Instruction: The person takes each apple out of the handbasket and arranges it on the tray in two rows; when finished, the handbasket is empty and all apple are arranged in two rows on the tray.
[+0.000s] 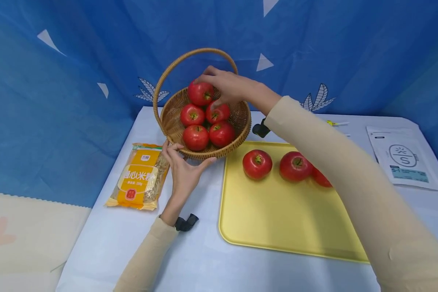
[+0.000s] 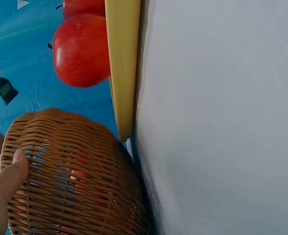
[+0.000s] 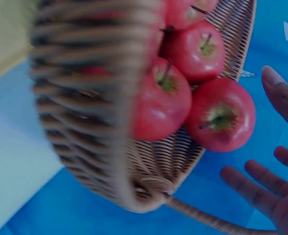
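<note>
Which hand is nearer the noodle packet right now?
Left. The left hand holds the near rim of the wicker basket, right beside the noodle packet. The right hand is farther, over the topmost apple in the basket.

third tray apple (image 1: 322, 177): mostly hidden behind the right sleeve (head view, centre right)
basket handle (image 3: 80, 73): blurred, close to the lens
right hand (image 3: 276, 191): cut off at right edge
white pouch (image 1: 403, 156): print too small to read
</note>
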`<state>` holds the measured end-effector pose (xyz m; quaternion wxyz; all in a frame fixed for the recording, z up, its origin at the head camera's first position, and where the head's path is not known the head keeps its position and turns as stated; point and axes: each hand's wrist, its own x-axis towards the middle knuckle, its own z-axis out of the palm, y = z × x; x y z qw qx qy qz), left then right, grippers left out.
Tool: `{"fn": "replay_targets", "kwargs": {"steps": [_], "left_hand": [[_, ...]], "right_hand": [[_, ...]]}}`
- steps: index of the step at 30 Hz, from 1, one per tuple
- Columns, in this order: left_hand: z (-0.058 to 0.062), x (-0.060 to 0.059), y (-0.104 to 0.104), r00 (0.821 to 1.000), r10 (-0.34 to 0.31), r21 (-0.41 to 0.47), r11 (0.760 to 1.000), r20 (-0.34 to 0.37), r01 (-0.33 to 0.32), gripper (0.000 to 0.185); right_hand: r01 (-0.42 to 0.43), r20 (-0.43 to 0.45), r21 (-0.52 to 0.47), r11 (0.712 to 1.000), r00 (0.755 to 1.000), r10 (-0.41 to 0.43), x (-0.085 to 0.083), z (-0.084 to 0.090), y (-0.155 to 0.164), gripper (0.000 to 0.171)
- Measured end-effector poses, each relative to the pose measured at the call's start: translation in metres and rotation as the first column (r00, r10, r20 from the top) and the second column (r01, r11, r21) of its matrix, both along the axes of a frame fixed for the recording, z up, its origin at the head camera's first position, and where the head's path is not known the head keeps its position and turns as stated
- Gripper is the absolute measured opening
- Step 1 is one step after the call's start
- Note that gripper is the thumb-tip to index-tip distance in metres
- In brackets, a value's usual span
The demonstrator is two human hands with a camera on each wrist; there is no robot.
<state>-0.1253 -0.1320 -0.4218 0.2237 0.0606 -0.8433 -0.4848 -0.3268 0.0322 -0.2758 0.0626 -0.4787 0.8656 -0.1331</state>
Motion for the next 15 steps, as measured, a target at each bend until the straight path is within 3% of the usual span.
{"fn": "replay_targets", "kwargs": {"steps": [7,15], "left_hand": [[-0.002,0.000,0.005,1.000,-0.013,-0.006,1.000,0.006,0.013,0.084],[-0.002,0.003,0.009,1.000,-0.016,-0.016,1.000,-0.007,0.016,0.084]], "right_hand": [[0.036,-0.009,0.041,0.998,0.999,-0.036,-0.008,0.011,-0.003,0.076],[0.068,0.060,0.049,0.996,0.996,-0.070,-0.024,-0.008,-0.005,0.074]]}}
